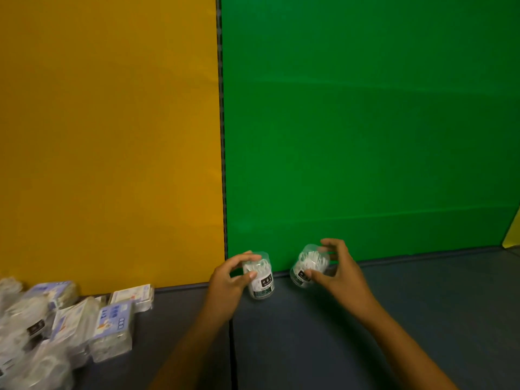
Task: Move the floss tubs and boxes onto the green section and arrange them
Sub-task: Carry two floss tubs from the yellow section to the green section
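Note:
My left hand (229,280) grips a clear floss tub (260,280) that stands roughly upright on the dark shelf floor, just right of the divider line, in front of the green back panel (365,136). My right hand (336,270) holds a second clear floss tub (309,267), tilted to the left, near the foot of the green panel. Both tubs are full of white floss picks and carry a dark label. A heap of floss boxes and tubs (64,322) lies at the lower left, in front of the yellow panel (112,136).
A dark vertical divider (223,164) separates the yellow and green panels and runs on as a seam across the grey floor (422,319). A sliver of another yellow panel (513,229) shows at the far right edge.

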`<state>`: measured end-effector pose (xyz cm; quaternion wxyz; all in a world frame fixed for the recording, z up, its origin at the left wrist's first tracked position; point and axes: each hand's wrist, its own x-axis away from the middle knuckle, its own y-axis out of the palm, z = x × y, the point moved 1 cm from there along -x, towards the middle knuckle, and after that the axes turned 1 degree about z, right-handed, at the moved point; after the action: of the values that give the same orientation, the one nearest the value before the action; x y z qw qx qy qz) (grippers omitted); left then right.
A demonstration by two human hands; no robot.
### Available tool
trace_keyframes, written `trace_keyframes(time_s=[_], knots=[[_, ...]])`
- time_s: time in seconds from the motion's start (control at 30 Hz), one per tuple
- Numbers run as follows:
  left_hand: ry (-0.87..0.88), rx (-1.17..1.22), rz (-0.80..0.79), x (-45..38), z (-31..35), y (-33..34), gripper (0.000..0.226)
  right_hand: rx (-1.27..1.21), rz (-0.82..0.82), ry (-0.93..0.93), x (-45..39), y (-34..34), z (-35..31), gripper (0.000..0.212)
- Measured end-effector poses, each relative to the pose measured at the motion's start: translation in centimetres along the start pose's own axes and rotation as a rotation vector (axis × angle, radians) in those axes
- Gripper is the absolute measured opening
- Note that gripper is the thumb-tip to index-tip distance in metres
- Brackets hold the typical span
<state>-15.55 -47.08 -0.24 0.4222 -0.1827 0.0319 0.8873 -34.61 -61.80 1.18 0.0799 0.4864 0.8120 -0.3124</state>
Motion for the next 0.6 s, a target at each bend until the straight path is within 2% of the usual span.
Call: trace_keyframes(time_s=[0.27, 0.6], knots=[[0.019, -0.165, 0.111, -2.0, -2.4, 2.7, 0.030, -0.153, -0.020, 0.012, -3.4, 0.5, 5.0, 0.063], [0.094, -0.246, 0.071, -3.2, -3.8, 5.0, 0.032, -0.161, -0.010, -0.137, -5.4, 1.0, 7.6, 0.061]])
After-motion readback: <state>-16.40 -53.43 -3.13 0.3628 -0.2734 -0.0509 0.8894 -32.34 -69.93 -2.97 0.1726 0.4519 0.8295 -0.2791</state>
